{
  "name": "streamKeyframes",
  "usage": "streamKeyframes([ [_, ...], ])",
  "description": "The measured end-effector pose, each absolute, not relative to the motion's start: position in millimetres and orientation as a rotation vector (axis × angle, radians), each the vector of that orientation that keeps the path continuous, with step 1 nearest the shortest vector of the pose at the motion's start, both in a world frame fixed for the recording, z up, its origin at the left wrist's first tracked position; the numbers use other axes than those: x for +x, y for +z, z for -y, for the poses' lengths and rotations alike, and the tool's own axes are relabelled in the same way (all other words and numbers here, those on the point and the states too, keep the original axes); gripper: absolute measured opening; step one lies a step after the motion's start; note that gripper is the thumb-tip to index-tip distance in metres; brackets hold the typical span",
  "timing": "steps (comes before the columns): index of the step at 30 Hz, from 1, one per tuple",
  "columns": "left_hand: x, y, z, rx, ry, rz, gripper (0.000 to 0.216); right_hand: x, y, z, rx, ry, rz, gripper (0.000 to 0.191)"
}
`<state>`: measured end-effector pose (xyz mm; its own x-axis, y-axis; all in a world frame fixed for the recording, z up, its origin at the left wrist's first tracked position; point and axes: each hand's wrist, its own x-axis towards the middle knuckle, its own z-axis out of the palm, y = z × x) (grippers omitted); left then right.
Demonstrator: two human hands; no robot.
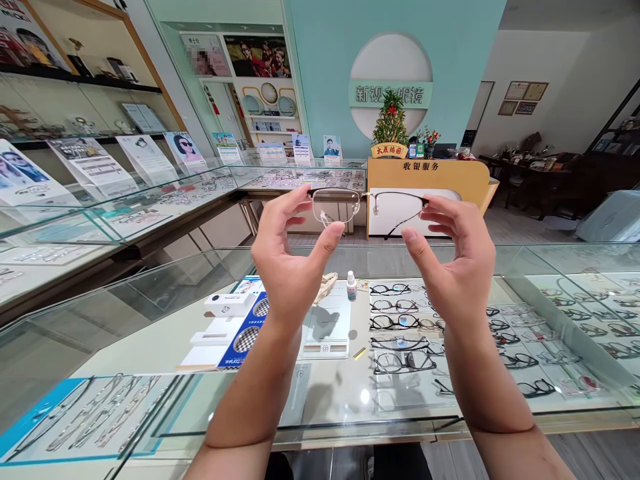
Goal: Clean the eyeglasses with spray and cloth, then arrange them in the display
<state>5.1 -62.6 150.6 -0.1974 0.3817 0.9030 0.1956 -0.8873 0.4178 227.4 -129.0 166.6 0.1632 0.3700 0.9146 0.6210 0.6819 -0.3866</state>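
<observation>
The glasses [367, 195] were up above the glass counter [340, 393], lifted clear and not yet set down. The left hand [293, 260] and right hand [457, 260] held opposite ends, fingers curled, thumbs apart; exact contact was hard to make out.

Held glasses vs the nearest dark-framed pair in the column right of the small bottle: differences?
Position: the held glasses are raised above the counter in both hands; the column pair sits in the display, untouched.
Rims: the held glasses are dark on top with thin, paler lower rims; the column pair has dark rims all round.
Shared: two lenses, dark upper rims.
</observation>
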Motion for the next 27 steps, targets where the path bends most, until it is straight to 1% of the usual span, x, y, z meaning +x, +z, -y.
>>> streamKeyframes([
  [3,9,148,55,1.873,2.165,-0.631,0.068,226,167,129,-0.792,-0.428,1.432,0.039],
  [6,14,145,48,1.845,2.139,-0.587,0.072,225,165,127,-0.728,-0.589,1.435,0.045],
  [10,19,140,41,1.829,2.149,-0.555,0.073,225,160,125,-0.774,-0.708,1.428,0.051],
  [13,19,138,39,1.830,2.197,-0.545,0.075,225,156,121,-0.803,-0.727,1.422,0.053],
  [17,22,138,44,1.852,2.394,-0.628,0.075,226,156,118,-0.817,-0.618,1.443,0.052],
  [21,26,141,54,1.858,2.593,-0.769,0.074,222,160,125,-0.819,-0.305,1.448,0.046],
  [24,27,141,61,1.864,2.644,-0.846,0.073,218,162,133,-0.842,-0.109,1.422,0.042],
  [27,26,140,62,1.870,2.633,-0.901,0.076,217,163,134,-0.856,-0.087,1.382,0.038],
])
